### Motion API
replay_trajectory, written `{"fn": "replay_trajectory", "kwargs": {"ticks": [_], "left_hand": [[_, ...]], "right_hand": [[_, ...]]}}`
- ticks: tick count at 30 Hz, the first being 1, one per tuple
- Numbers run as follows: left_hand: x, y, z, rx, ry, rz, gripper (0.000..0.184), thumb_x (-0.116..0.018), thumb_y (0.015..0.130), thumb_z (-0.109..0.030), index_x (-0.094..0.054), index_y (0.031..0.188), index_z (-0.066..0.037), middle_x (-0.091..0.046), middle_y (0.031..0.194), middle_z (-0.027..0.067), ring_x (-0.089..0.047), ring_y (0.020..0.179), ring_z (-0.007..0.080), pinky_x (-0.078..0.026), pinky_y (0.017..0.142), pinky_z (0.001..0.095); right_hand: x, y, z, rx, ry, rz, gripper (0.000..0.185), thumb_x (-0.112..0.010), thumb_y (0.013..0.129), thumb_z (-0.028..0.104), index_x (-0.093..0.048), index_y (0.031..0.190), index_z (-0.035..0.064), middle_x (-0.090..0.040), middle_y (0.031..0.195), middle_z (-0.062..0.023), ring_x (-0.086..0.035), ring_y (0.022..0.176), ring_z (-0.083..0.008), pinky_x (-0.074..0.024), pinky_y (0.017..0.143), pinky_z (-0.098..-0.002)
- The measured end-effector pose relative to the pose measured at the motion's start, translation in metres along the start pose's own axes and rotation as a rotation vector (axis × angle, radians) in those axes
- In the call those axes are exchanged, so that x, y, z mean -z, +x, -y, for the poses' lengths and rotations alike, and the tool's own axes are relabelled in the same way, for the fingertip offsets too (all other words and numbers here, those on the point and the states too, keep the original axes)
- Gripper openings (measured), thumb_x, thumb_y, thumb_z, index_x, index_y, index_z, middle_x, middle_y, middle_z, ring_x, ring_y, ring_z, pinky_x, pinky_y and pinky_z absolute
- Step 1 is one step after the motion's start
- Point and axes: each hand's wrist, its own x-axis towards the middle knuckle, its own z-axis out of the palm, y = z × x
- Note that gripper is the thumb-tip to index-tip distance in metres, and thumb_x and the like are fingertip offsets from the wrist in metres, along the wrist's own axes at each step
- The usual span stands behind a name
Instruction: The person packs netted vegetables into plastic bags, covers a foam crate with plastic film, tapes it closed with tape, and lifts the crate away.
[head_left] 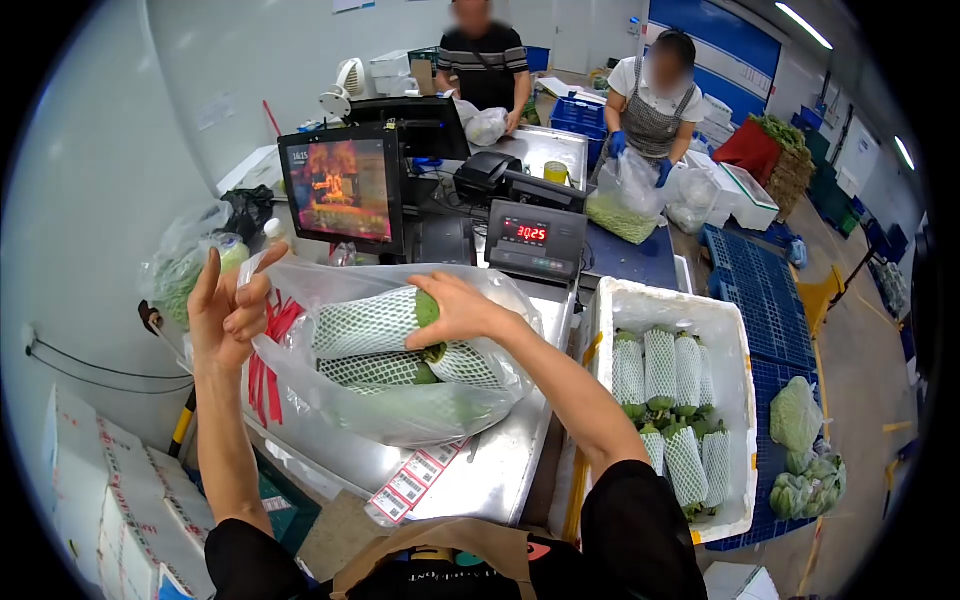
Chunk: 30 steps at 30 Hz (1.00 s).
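Observation:
A clear plastic bag lies open on the metal counter, with several green zucchini in white foam net sleeves inside. My right hand reaches into it, thumb and fingers around the green end of the top zucchini. Beneath that one, another netted zucchini lies lengthwise. My left hand is raised at the bag's left side, fingers partly curled, and the plastic rim runs between them. Red ties hang beside the bag.
A white foam box of netted zucchini stands right. Behind the bag are a scale display and a monitor. Barcode labels lie at the front. Two people work opposite; one blue-gloved person handles a bag of green produce.

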Motion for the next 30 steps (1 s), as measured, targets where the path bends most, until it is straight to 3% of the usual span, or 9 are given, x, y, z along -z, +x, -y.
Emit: {"fn": "replay_trajectory", "kwargs": {"ticks": [4,7,10,11,14,18,21,26,30], "left_hand": [[-0.010,-0.004,0.010,-0.057,-0.079,0.050,0.076,-0.039,0.095,-0.048,-0.024,0.133,0.015,-0.042,0.063,0.0016,-0.030,0.035,0.0024,-0.022,0.030,0.0172],[-0.017,-0.011,0.017,-0.034,-0.034,0.090,0.080,-0.041,0.094,-0.047,-0.012,0.138,0.013,-0.040,0.064,0.0033,-0.028,0.036,0.0038,-0.021,0.032,0.0183],[-0.022,-0.016,0.022,-0.005,0.009,0.109,0.080,-0.042,0.093,-0.049,-0.015,0.137,0.013,-0.040,0.063,0.0033,-0.024,0.037,0.0039,-0.020,0.032,0.0168],[-0.023,-0.017,0.021,0.001,0.031,0.113,0.080,-0.041,0.093,-0.050,-0.018,0.137,0.013,-0.041,0.063,0.0029,-0.025,0.036,0.0038,-0.020,0.032,0.0166],[-0.026,-0.019,0.018,-0.014,0.069,0.105,0.081,-0.041,0.092,-0.053,-0.021,0.136,0.012,-0.042,0.065,0.0024,-0.027,0.038,0.0041,-0.022,0.033,0.0162],[-0.006,0.009,-0.010,0.024,-0.019,0.103,0.068,-0.037,0.094,-0.049,-0.043,0.123,0.012,-0.052,0.070,0.0015,-0.032,0.039,0.0050,-0.027,0.036,0.0181],[0.002,0.034,-0.033,0.052,0.021,-0.059,0.064,-0.048,0.089,-0.049,-0.049,0.104,0.013,-0.038,0.055,-0.0051,-0.024,0.039,0.0038,-0.018,0.038,0.0210],[0.038,0.022,-0.080,-0.057,0.062,-0.204,0.056,-0.053,0.091,-0.037,-0.043,0.105,0.015,-0.028,0.054,-0.0050,-0.021,0.040,0.0039,-0.017,0.039,0.0207],[0.091,0.007,-0.128,0.032,0.024,-0.122,0.051,-0.055,0.086,-0.046,-0.051,0.075,0.003,-0.031,0.043,-0.0063,-0.029,0.032,0.0081,-0.023,0.034,0.0259]], "right_hand": [[0.000,-0.057,0.002,-0.052,-0.160,-0.011,0.104,-0.073,0.061,0.059,-0.026,0.141,0.0128,-0.037,0.132,-0.0237,-0.034,0.126,-0.0407,-0.0295,0.094,-0.0635],[0.025,-0.098,-0.017,-0.115,-0.328,0.074,0.093,-0.062,0.070,0.065,-0.031,0.138,0.0107,-0.049,0.122,-0.0241,-0.038,0.123,-0.0418,-0.0307,0.099,-0.0528],[0.057,-0.140,-0.040,0.036,-0.702,-0.020,0.069,-0.052,0.077,0.064,-0.062,0.105,0.0015,-0.062,0.098,-0.0205,-0.046,0.116,-0.0367,-0.0292,0.103,-0.0451],[0.066,-0.150,-0.036,0.166,-0.792,-0.089,0.063,-0.055,0.077,0.062,-0.067,0.083,0.0004,-0.064,0.079,-0.0158,-0.054,0.103,-0.0316,-0.0308,0.102,-0.0447],[0.104,-0.172,0.003,0.221,-0.750,0.126,0.054,-0.063,0.071,0.057,-0.063,0.059,0.0045,-0.057,0.057,-0.0076,-0.054,0.075,-0.0237,-0.0331,0.100,-0.0454],[0.127,-0.173,0.049,0.239,-0.926,0.264,0.043,-0.073,0.057,0.048,-0.062,0.060,0.0071,-0.056,0.058,-0.0040,-0.053,0.078,-0.0222,-0.0329,0.099,-0.0461],[0.135,-0.154,0.048,0.400,-1.141,0.132,0.013,-0.065,0.059,0.012,-0.054,0.054,0.0080,-0.050,0.054,-0.0062,-0.050,0.072,-0.0227,-0.0361,0.094,-0.0472],[0.160,-0.084,0.127,0.520,-1.255,0.108,0.017,-0.068,0.059,0.014,-0.055,0.060,0.0037,-0.052,0.055,-0.0090,-0.052,0.077,-0.0241,-0.0349,0.097,-0.0505],[0.176,-0.046,0.161,0.637,-1.419,-0.012,0.024,-0.075,0.050,0.015,-0.058,0.064,0.0047,-0.057,0.058,-0.0088,-0.057,0.082,-0.0224,-0.0368,0.100,-0.0529]]}}
